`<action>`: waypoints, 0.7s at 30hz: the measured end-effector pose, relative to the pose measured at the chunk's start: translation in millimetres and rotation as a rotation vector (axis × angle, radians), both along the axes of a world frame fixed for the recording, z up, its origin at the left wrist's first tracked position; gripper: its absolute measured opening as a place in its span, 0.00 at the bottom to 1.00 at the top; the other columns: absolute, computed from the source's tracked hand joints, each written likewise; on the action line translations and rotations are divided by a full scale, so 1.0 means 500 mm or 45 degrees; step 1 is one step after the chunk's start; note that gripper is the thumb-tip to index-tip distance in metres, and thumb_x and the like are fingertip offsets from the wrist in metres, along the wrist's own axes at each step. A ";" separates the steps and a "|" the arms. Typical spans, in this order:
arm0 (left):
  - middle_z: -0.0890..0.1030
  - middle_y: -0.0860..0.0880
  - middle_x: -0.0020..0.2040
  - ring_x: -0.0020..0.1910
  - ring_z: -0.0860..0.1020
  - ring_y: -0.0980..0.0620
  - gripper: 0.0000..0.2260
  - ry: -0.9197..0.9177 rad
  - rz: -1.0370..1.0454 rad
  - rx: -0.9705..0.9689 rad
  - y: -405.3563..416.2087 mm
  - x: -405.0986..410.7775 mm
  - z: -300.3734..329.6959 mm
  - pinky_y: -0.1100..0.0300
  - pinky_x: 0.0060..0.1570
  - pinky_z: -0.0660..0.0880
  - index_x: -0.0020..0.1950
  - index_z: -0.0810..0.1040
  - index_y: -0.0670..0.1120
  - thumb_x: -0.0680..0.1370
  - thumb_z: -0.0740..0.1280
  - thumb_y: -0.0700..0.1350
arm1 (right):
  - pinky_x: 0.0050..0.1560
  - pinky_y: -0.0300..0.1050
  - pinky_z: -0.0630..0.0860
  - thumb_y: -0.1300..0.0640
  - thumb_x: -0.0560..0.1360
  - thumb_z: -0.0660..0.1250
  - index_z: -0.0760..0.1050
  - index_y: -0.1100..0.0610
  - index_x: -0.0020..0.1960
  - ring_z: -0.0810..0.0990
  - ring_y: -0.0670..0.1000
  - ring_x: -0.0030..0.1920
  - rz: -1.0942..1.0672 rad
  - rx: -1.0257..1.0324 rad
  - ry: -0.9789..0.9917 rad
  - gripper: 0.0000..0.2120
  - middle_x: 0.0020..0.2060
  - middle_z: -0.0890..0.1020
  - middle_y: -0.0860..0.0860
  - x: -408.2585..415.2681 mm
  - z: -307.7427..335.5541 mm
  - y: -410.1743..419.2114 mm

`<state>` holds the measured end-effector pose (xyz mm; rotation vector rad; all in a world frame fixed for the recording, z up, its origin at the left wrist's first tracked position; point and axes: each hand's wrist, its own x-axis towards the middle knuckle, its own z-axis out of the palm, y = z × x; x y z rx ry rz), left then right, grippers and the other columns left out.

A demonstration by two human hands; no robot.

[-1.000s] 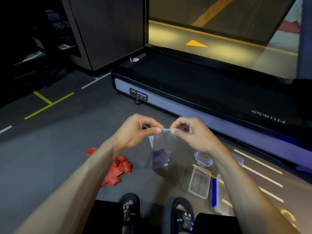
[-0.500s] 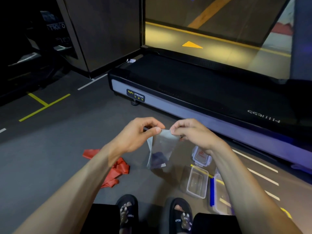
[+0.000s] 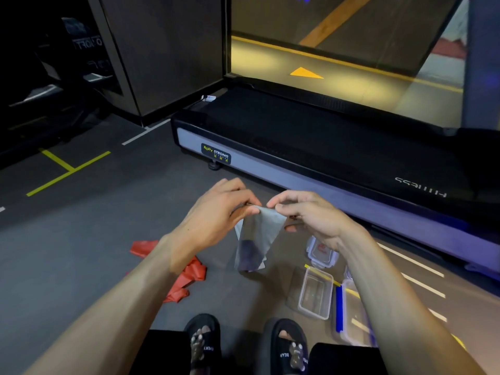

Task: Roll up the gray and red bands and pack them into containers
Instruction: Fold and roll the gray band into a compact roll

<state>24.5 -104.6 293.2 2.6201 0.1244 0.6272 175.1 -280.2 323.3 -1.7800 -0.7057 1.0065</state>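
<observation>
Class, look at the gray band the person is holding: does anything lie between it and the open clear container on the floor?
Nothing visible does. The gray band hangs from both hands, and only bare floor separates it from the open clear container lower right.

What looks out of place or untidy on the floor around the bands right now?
Only the red band: it lies crumpled and unrolled on the floor by the left forearm. The gray band hangs from both pinching hands, left hand and right hand. The clear container sits upright, open, apparently empty. Nothing spilled.
</observation>
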 end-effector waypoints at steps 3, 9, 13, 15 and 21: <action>0.75 0.59 0.51 0.51 0.72 0.54 0.12 -0.001 -0.010 -0.013 0.002 -0.001 0.002 0.52 0.50 0.76 0.53 0.83 0.55 0.81 0.64 0.59 | 0.48 0.46 0.71 0.60 0.82 0.66 0.84 0.55 0.53 0.75 0.49 0.43 0.023 -0.017 -0.117 0.08 0.40 0.81 0.47 -0.007 0.001 0.004; 0.79 0.55 0.45 0.47 0.76 0.53 0.09 0.068 -0.048 -0.035 0.012 0.001 0.004 0.50 0.49 0.76 0.51 0.83 0.52 0.81 0.68 0.55 | 0.44 0.37 0.70 0.55 0.81 0.68 0.84 0.52 0.50 0.74 0.45 0.39 0.091 -0.015 -0.395 0.06 0.39 0.80 0.47 -0.011 -0.003 0.007; 0.79 0.53 0.43 0.45 0.77 0.53 0.08 0.092 -0.080 -0.036 0.013 -0.002 0.012 0.53 0.47 0.76 0.51 0.84 0.51 0.81 0.68 0.54 | 0.39 0.40 0.69 0.53 0.77 0.75 0.83 0.55 0.50 0.71 0.47 0.37 0.154 0.077 -0.452 0.06 0.36 0.77 0.49 -0.014 -0.010 0.004; 0.79 0.53 0.43 0.45 0.77 0.53 0.07 0.105 -0.091 -0.044 0.014 -0.002 0.013 0.53 0.47 0.76 0.52 0.84 0.50 0.81 0.69 0.52 | 0.41 0.45 0.71 0.51 0.75 0.77 0.84 0.52 0.48 0.74 0.48 0.37 0.160 0.102 -0.532 0.06 0.36 0.79 0.50 -0.013 -0.014 0.004; 0.78 0.54 0.45 0.46 0.76 0.54 0.08 0.132 -0.121 -0.064 0.014 -0.005 0.011 0.59 0.48 0.73 0.53 0.82 0.50 0.82 0.67 0.52 | 0.46 0.52 0.76 0.51 0.78 0.73 0.82 0.50 0.45 0.80 0.53 0.40 0.188 0.102 -0.772 0.04 0.38 0.84 0.51 -0.014 -0.013 0.006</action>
